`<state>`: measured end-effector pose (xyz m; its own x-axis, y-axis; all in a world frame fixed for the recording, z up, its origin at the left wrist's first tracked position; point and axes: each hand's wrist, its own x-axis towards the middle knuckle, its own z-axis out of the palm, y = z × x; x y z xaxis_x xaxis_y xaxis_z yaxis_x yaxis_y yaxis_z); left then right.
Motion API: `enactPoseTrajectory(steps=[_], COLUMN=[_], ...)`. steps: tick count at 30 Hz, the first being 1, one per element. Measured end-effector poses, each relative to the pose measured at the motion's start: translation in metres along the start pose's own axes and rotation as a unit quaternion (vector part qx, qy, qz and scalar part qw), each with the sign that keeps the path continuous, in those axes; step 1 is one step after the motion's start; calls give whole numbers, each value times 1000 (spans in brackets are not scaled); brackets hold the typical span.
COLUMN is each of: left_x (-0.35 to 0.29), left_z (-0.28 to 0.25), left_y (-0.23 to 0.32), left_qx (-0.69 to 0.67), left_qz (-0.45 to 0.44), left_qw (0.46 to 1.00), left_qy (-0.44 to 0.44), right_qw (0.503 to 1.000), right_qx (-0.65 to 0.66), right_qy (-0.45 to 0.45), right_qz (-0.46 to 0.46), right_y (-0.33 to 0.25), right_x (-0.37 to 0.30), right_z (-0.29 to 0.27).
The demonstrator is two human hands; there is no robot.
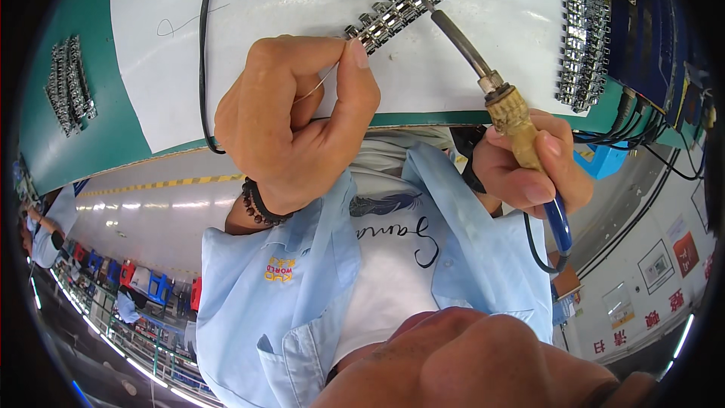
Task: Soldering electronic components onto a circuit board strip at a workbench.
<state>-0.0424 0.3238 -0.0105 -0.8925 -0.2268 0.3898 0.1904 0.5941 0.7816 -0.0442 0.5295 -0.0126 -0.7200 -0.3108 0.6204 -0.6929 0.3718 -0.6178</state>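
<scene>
The left hand (298, 117) has thumb and forefinger together, a thin wire (320, 84) running through its grip; whether it also pinches the metal strip (408, 4), I cannot tell. That strip slants from those fingertips up and right. The right hand (540, 166) is wrapped around a soldering iron (513, 115), its tip at the strip. Right of both grips stand stacked strips (583, 49).

My left fingers (355, 87) pinch thin wire (316, 89) at near end of metal connector row (400, 11), laid aslant on white sheet (264, 0). My right fingers (530, 190) grip soldering iron (510, 109), tip at row's middle. More rows: left batch (69, 87) on green worktop (72, 143), right batch (583, 49) at sheet's edge.
</scene>
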Motion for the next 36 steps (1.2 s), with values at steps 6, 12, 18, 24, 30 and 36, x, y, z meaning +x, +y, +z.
enactPoseTrajectory(steps=[6, 12, 18, 24, 30, 36], left_x=[-1, 0, 1, 0, 1, 1], left_z=[0, 1, 1, 0, -1, 1], left_y=[-3, -3, -2, -2, -1, 3], left_qx=[2, 4, 6, 8, 12, 19], left_qz=[13, 16, 10, 10, 8, -27], left_qw=[1000, 1000, 1000, 1000, 1000, 999], left_qy=[-5, -4, -10, -15, -18, -28], right_qw=[1000, 1000, 999, 999, 999, 996], right_qx=[-4, -11, -14, -33, -19, 4], right_qy=[-5, -12, -13, -4, 2, 72], right_qz=[-10, -20, -47, -44, -43, 46], right_y=[0, -1, 6, 5, 5, -5], right_x=[1, 4, -1, -3, -3, -8], right_z=[1, 1, 2, 5, 7, 15])
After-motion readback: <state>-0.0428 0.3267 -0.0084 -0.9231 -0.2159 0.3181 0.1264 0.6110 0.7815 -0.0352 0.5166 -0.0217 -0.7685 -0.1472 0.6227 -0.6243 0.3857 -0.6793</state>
